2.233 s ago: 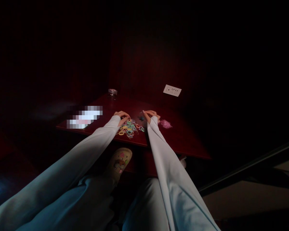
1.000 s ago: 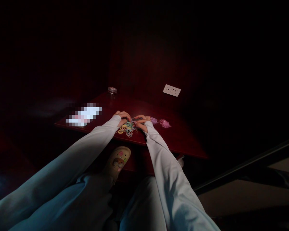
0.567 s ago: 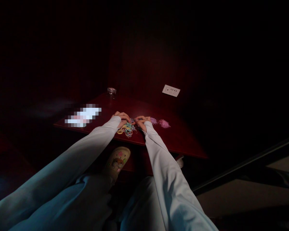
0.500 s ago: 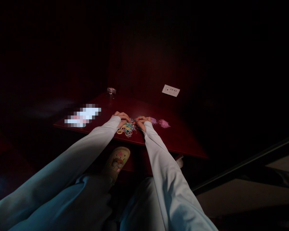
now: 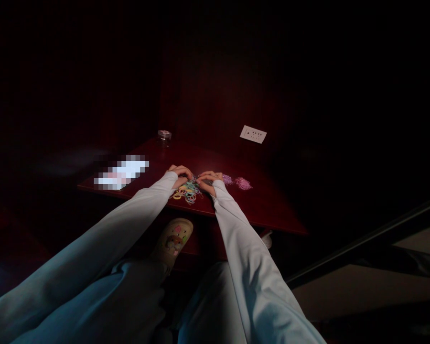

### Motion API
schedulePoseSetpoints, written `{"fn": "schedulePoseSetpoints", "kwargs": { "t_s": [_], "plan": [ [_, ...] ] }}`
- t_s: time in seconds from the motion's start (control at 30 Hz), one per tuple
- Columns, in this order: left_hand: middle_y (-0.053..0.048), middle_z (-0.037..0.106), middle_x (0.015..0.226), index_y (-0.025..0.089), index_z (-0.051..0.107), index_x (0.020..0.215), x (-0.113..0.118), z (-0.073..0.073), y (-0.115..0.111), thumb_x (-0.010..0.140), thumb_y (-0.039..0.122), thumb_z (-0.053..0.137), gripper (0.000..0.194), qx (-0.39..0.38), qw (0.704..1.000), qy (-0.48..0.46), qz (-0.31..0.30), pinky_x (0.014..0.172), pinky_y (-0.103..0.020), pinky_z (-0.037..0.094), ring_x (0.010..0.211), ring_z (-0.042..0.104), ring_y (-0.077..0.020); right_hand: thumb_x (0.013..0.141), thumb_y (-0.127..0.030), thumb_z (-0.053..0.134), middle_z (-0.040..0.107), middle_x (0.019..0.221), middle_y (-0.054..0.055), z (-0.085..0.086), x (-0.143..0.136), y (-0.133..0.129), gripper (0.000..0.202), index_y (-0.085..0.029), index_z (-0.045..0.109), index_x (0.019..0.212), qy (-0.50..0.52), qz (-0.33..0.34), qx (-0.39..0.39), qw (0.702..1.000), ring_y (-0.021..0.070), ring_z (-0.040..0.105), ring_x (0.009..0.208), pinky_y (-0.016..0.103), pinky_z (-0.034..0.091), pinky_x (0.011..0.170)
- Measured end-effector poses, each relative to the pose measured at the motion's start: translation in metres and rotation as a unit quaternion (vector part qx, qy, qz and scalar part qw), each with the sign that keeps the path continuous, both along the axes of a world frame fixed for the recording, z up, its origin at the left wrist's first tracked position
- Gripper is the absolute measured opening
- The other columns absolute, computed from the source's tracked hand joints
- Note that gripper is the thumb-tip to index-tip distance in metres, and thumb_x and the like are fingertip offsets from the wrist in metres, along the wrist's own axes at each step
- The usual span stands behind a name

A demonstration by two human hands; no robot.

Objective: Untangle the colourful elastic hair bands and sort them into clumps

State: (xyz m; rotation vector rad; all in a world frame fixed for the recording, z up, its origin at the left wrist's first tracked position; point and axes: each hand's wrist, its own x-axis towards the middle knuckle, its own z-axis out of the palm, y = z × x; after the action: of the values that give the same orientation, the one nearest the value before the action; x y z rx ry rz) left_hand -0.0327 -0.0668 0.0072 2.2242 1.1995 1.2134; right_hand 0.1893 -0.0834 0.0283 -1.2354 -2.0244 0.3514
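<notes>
A loose pile of small elastic hair ties [image 5: 188,192] in yellow, green, blue and purple lies near the front edge of the dark red table. My left hand [image 5: 180,173] bends over its far left side, fingers curled down and drawn together at the tips. From the right, my right hand [image 5: 209,178] reaches to the pile, thumb and fingers pinched close. The fingertips of both hands nearly meet above the ties; what they grip is too small and dark to make out. Just beyond my right hand sit a purple bunch [image 5: 227,179] and a pink bunch [image 5: 243,183] of ties.
A lidded clear jar [image 5: 164,137] stands at the table's back left. A bright, pixelated flat object [image 5: 122,173] lies on the left. A white socket plate [image 5: 253,134] is on the wall behind. Below the front edge shows a decorated clog [image 5: 174,239].
Both hands stay at the pile. The right fingers have shifted and straightened slightly, still near the left fingertips. The whole view has moved a little.
</notes>
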Motion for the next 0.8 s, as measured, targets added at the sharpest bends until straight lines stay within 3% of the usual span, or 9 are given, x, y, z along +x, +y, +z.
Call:
{"fn": "schedulePoseSetpoints", "kwargs": {
  "t_s": [0.17,0.37,0.8],
  "plan": [
    [0.001,0.077,0.114,0.027,0.072,0.083,0.003,0.002,-0.007,0.081,0.030,0.068,0.005,-0.003,1.000,0.006,0.027,0.104,-0.043,0.039,0.111,0.059,-0.0258,0.082,-0.045,0.086,0.074,0.116,-0.001,0.000,0.002,-0.002,0.014,-0.035,0.085,0.091,-0.012,0.018,0.007,1.000,0.0224,0.053,0.120,0.038,0.032,0.105],
    [0.000,0.079,0.105,0.026,0.068,0.073,0.007,0.003,-0.003,0.083,0.035,0.070,0.014,-0.019,0.997,0.010,0.071,0.100,-0.043,0.040,0.102,0.056,-0.0260,0.087,-0.049,0.081,0.073,0.116,-0.001,-0.001,0.000,0.001,0.015,-0.034,0.084,0.084,-0.001,0.003,-0.012,1.000,0.0227,0.050,0.119,0.039,0.031,0.105],
    [0.000,0.078,0.110,0.028,0.074,0.080,0.002,-0.008,0.008,0.088,0.039,0.065,0.017,-0.018,0.998,0.008,0.052,0.101,-0.042,0.040,0.106,0.059,-0.0263,0.076,-0.040,0.091,0.074,0.108,-0.001,-0.008,-0.007,0.007,0.011,-0.033,0.083,0.075,0.004,-0.035,0.000,0.999,0.0246,0.050,0.116,0.040,0.032,0.104]
  ]
}}
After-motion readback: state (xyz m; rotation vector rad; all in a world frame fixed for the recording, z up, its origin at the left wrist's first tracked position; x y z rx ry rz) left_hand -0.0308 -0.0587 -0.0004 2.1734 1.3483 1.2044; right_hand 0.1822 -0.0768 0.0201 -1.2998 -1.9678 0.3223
